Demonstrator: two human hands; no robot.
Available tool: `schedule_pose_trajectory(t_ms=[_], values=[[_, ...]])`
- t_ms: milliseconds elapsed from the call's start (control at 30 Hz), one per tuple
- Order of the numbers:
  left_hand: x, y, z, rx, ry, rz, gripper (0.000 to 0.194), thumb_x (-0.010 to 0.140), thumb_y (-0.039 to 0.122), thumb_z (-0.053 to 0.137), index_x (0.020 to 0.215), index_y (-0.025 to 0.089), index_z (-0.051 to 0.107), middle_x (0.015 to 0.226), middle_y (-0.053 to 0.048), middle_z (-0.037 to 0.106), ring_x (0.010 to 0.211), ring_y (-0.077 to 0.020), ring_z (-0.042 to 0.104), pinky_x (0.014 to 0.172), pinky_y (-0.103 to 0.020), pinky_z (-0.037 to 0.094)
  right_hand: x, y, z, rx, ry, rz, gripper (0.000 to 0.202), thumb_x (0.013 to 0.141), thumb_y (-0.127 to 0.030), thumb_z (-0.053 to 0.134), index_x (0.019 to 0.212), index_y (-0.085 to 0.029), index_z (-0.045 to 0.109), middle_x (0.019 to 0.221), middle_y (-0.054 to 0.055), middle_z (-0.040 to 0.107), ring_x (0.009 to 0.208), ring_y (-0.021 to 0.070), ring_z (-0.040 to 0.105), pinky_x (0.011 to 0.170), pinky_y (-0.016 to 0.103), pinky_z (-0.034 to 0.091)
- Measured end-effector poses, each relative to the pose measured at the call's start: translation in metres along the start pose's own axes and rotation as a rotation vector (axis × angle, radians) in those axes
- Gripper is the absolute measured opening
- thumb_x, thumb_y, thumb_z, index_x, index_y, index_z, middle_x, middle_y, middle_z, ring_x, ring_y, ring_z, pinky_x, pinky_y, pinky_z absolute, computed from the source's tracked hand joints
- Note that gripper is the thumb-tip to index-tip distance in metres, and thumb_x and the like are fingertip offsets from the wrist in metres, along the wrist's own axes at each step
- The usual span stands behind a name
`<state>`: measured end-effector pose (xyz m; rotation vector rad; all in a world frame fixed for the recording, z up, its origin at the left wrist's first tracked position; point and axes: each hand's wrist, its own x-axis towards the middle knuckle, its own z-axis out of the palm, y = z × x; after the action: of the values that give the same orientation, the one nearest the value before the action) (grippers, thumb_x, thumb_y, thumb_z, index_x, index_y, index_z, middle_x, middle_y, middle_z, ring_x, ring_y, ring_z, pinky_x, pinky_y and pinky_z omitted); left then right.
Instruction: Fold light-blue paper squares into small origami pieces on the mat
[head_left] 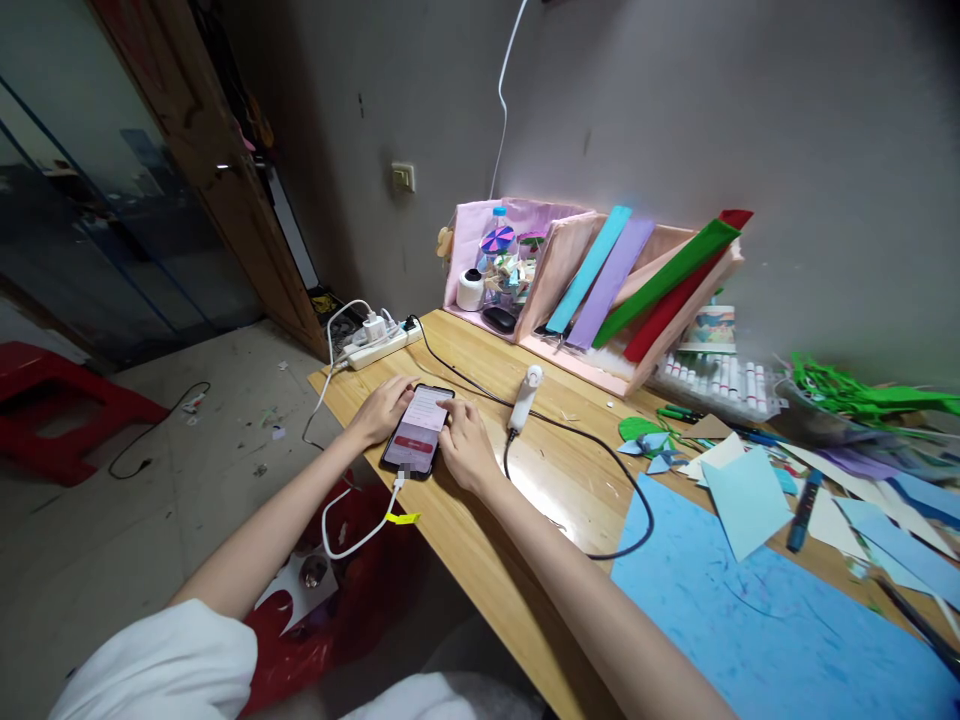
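Note:
A smartphone [414, 436] with a lit screen lies near the front left edge of the wooden table [465, 500]. My left hand [381, 410] holds it along its left side, the fingertips by its top corner. From the right, my right hand [466, 445] reaches over the phone with its index finger out to the screen; nothing is in this hand. A white charging cable [352, 552] with a yellow tag [403, 518] is plugged into the phone's lower end and loops below the table edge.
A white power strip [382, 345] sits at the table's far left corner. A white corded tool [526, 398], resembling a glue gun, stands right of my hands. Behind are a pink organizer [570, 370] and markers [724, 380]. Paper scraps and a blue sheet [720, 610] cover the right side.

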<state>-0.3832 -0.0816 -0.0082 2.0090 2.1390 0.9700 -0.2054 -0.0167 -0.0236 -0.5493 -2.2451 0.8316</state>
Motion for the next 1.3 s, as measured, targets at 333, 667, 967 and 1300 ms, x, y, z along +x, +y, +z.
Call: schedule_pose_trajectory(t_ms=[333,667,967,1300], values=[[0.001,-0.003,0.001,0.005,0.002,0.006,0.043,0.09,0.038,0.026,0.121,0.016,0.046,0.111,-0.011,0.055,0.104,-0.0221,0.05,0.09,-0.034,0.038,-0.002,-0.006,-0.006,-0.005,0.0,-0.036,0.029,0.078,-0.012,0.037,0.105,-0.018,0.047,0.103,0.007,0.053,0.103,0.0227,0.044,0.093,0.04,0.034],[0.001,-0.003,0.002,0.016,0.003,0.009,0.043,0.091,0.038,0.025,0.119,0.015,0.047,0.111,-0.011,0.055,0.104,-0.0217,0.05,0.089,-0.033,0.039,-0.003,-0.005,-0.009,-0.014,0.101,0.015,0.024,0.078,-0.01,0.034,0.096,-0.019,0.048,0.094,0.007,0.055,0.095,0.023,0.046,0.084,0.037,0.037],[0.001,-0.002,0.001,0.021,0.001,0.013,0.041,0.091,0.037,0.025,0.119,0.016,0.047,0.11,-0.01,0.055,0.104,-0.0216,0.05,0.089,-0.034,0.038,-0.005,-0.005,-0.008,-0.019,0.098,0.005,0.017,0.076,-0.011,0.038,0.083,-0.02,0.051,0.082,0.004,0.054,0.083,0.0208,0.049,0.078,0.032,0.039],[0.0,-0.001,0.001,0.024,0.0,0.007,0.043,0.091,0.038,0.025,0.12,0.015,0.047,0.109,-0.01,0.055,0.102,-0.0214,0.05,0.089,-0.034,0.038,-0.006,-0.006,-0.01,-0.021,0.156,0.032,0.022,0.077,-0.01,0.034,0.088,-0.019,0.051,0.087,0.005,0.055,0.086,0.0209,0.048,0.079,0.033,0.037]])
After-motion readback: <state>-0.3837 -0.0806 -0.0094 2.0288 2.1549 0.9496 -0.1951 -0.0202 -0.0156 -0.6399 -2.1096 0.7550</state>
